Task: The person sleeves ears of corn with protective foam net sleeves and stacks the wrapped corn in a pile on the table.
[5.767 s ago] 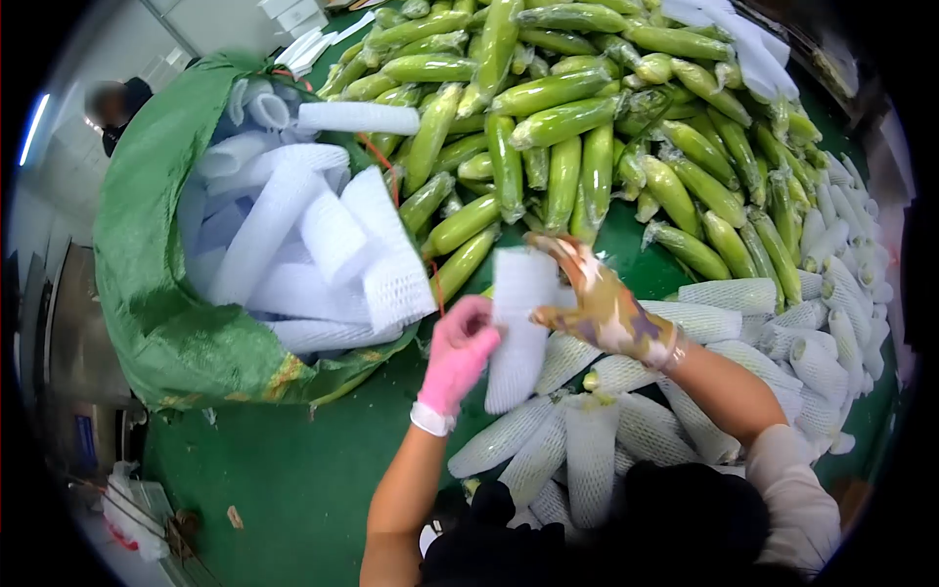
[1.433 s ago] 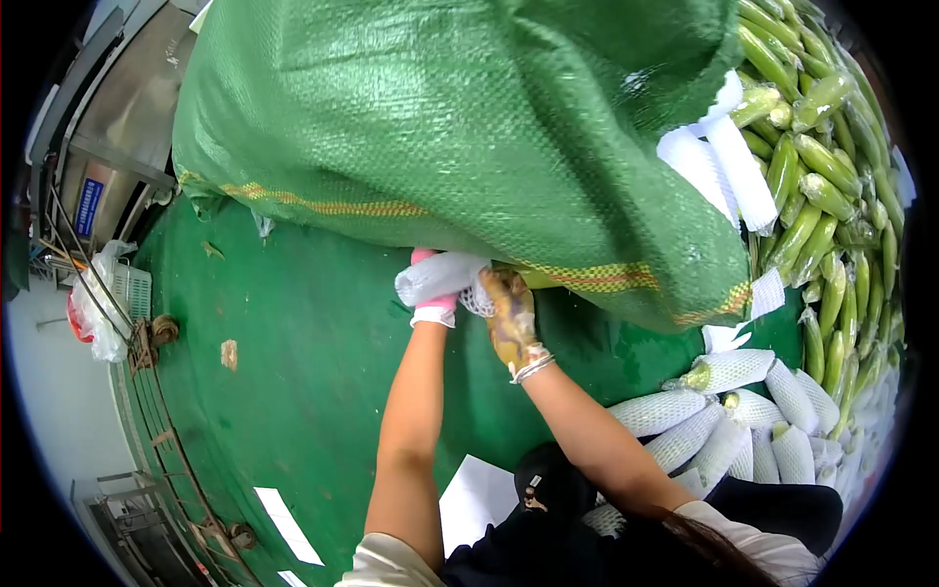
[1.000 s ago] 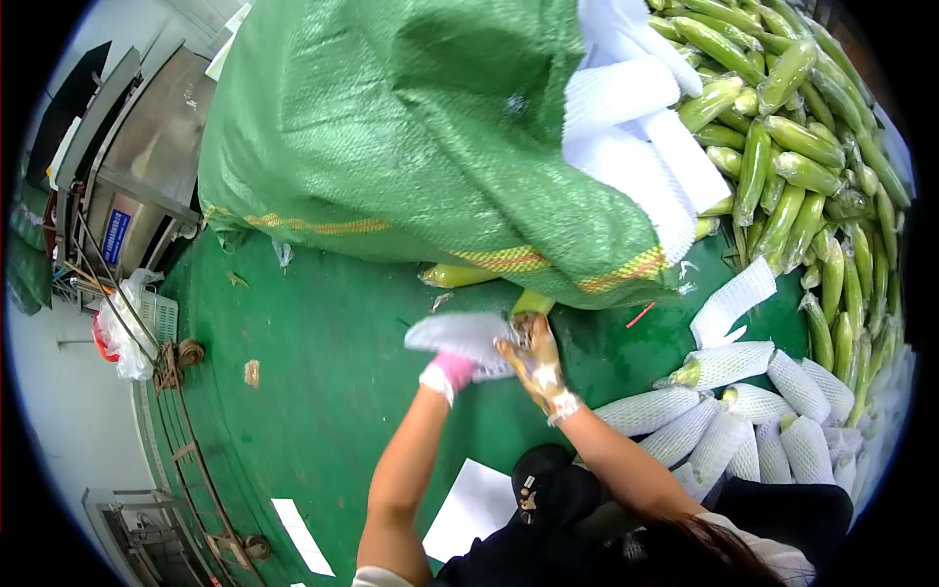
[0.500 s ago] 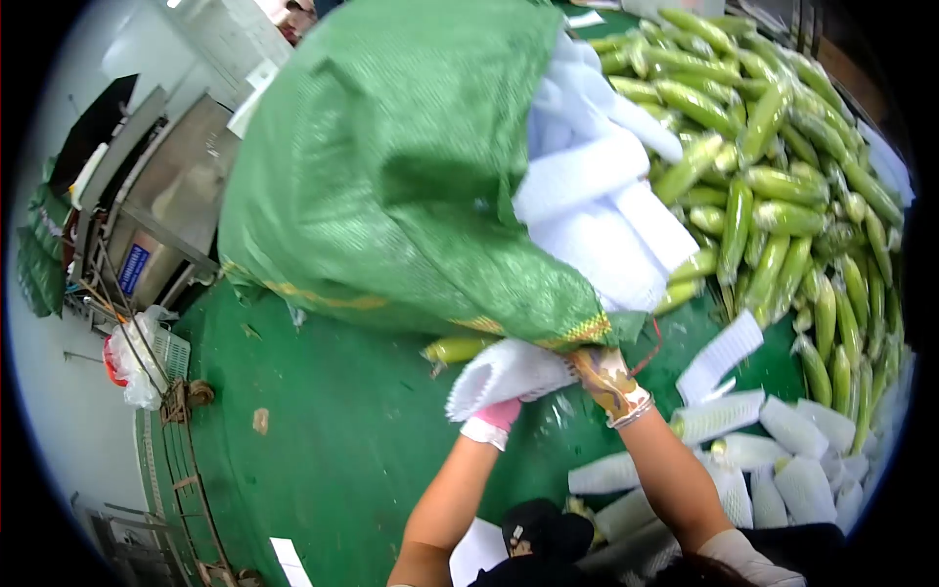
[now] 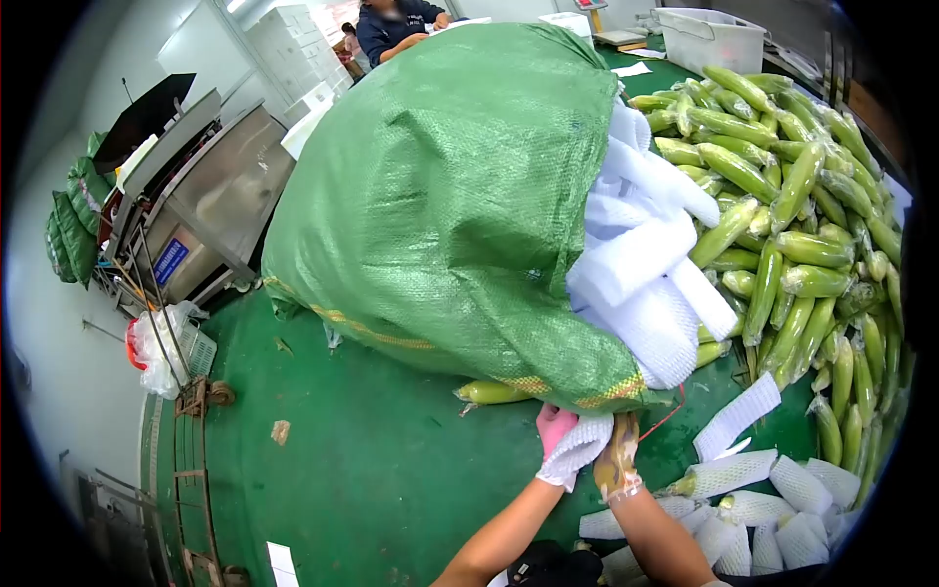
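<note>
In a pink glove, my left hand [image 5: 556, 428] is closed round a white foam net sleeve [image 5: 579, 445] at the lower edge of the big green woven sack [image 5: 450, 225]. My right hand [image 5: 618, 460], in a brown and cream patterned glove, touches the sleeve's right side; its fingertips are hidden at the sack's edge. White foam sleeves [image 5: 636, 259] spill from the sack's open right side. One wrapped green vegetable [image 5: 492, 392] pokes out from under the sack, left of my hands.
A heap of wrapped green vegetables [image 5: 782, 210] lies at the right, above sleeved ones [image 5: 729, 473]. A loose sleeve [image 5: 737, 419] rests between. A person [image 5: 396, 27] stands behind the sack. A white bin [image 5: 711, 39] is at the back, a metal cart [image 5: 196, 470] at the left.
The view has swung upward, showing the person and the bin. The sleeve, earlier held out left of my right hand, is now upright between both hands against the sack's lower edge.
</note>
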A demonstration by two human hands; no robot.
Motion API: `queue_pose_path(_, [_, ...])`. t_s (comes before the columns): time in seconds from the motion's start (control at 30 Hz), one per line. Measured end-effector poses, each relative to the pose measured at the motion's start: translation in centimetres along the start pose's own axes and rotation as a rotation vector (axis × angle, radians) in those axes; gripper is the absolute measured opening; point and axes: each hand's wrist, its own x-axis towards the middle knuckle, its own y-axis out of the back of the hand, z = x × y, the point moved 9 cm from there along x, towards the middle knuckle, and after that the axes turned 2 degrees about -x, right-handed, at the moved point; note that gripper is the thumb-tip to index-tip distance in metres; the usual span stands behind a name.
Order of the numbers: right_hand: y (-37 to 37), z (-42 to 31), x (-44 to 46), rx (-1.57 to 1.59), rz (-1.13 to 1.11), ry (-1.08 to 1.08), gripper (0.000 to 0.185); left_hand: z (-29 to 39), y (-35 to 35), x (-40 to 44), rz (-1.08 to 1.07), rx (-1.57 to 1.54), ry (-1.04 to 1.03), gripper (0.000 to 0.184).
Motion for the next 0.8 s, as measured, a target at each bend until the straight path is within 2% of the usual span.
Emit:
queue_pose_path(0.03, [-1.5,-0.7,-1.4,-0.134,-0.021,0.001,0.037,1.4,-0.8,-1.7,0.061,0.074,-0.043,0.026])
queue_pose_path(0.1, [-5.9,-4.4,-4.7,-0.525,-0.095,0.079,0.033,3.2,-3.5,-6.0,0.229,0.356,0.189,0.023])
queue_pose_path(0.13, [-7.1,-6.1,-5.9,-0.705,-0.082,0.122,0.028,2.7,-0.7,-6.6,0.163,0.552,0.144,0.025])
queue_pose_path(0.17, [-10.1,-8.1,-7.3,-0.977,-0.229,0.149,0.018,2.7,-0.3,-8.4,0.266,0.537,0.284,0.03])
queue_pose_path(0.2, [-11.4,-9.3,-8.2,-1.114,-0.271,0.125,0.012,2.7,0.1,-10.5,0.371,0.51,0.422,0.035])
queue_pose_path(0.23, [-12.0,-9.7,-8.5,-1.252,-0.312,0.104,0.01,3.4,-0.2,-11.5,0.376,0.515,0.42,0.035])
queue_pose_path(0.27, [-10.8,-9.3,-8.0,-1.25,-0.315,0.106,0.01,3.3,-0.9,-11.8,0.295,0.483,0.441,0.036])
queue_pose_path(0.33, [-5.9,-6.0,-6.6,-1.014,-0.303,-0.1,0.018,3.1,-2.3,-13.0,0.296,0.404,0.484,0.035])
queue_pose_path(0.37, [-5.0,-4.7,-5.8,-1.013,-0.309,-0.098,0.018,2.7,-1.5,-12.7,0.294,0.404,0.478,0.035])
queue_pose_path(0.43, [-2.7,-3.8,-4.8,-0.901,-0.094,-0.084,0.022,1.7,1.2,-11.2,0.278,0.411,0.459,0.034])
queue_pose_path(0.5, [-3.3,-1.7,-4.2,-0.463,-0.067,-0.326,0.016,2.0,2.1,-9.9,0.265,0.442,0.385,0.031])
queue_pose_path(0.53, [-3.5,-1.7,-3.8,-0.645,-0.171,-0.29,0.016,3.4,1.3,-9.3,0.115,0.718,0.211,0.029])
queue_pose_path(0.57, [-3.1,-1.6,-3.6,-0.83,-0.274,-0.248,0.015,3.1,2.0,-9.6,0.129,0.579,0.26,0.027])
queue_pose_path(0.6, [-0.4,-0.5,-3.2,-0.968,-0.135,-0.305,0.016,2.7,2.8,-9.8,0.15,0.437,0.307,0.026])
queue_pose_path(0.63, [1.2,0.1,-3.1,-1.067,-0.201,-0.256,0.016,2.4,3.5,-10.1,0.178,0.3,0.353,0.024])
queue_pose_path(0.7, [5.4,1.6,-3.0,-1.282,-0.186,-0.203,0.019,1.0,8.9,-10.5,0.263,0.387,0.309,0.023])
queue_pose_path(0.73, [6.7,1.9,-3.1,-1.369,-0.181,-0.162,0.027,0.0,11.6,-10.4,0.275,0.453,0.286,0.022])
queue_pose_path(0.77, [8.5,3.0,-2.2,-1.366,-0.176,-0.167,0.027,-1.3,13.7,-9.4,0.278,0.458,0.291,0.022])
queue_pose_path(0.8, [10.9,4.5,-0.1,-1.463,-0.176,-0.118,0.027,-1.4,15.4,-8.1,0.268,0.562,0.167,0.018])
